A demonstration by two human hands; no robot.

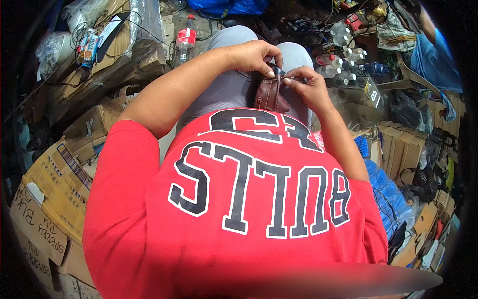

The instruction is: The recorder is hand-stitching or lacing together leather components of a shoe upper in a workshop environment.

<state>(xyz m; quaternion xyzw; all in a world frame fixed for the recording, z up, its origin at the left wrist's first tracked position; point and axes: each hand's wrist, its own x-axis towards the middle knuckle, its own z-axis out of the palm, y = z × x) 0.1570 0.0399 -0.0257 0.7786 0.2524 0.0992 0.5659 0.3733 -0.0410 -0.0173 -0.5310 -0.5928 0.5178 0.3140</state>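
A brown leather shoe (pixel 271 95) with stitched seams is held upright between my grey-trousered knees. At its upper edge, my left hand (pixel 255 57) is closed, thumb and forefinger pinching close to the rim. My right hand (pixel 307 82) comes from the other side, with its thumb and forefinger closed on the same edge. The fingertips of both hands almost meet there. A small blue-grey patch shows between them, too small to name. The sole and the lower part of the shoe are hidden from view.
A bottle with a red cap (pixel 185 42) stands beyond my left forearm. Several bottles (pixel 340 60) cluster past my right hand. Cardboard boxes (pixel 57 184) lie at the left, more cardboard (pixel 401 149) and a blue plastic sheet (pixel 381 187) at the right.
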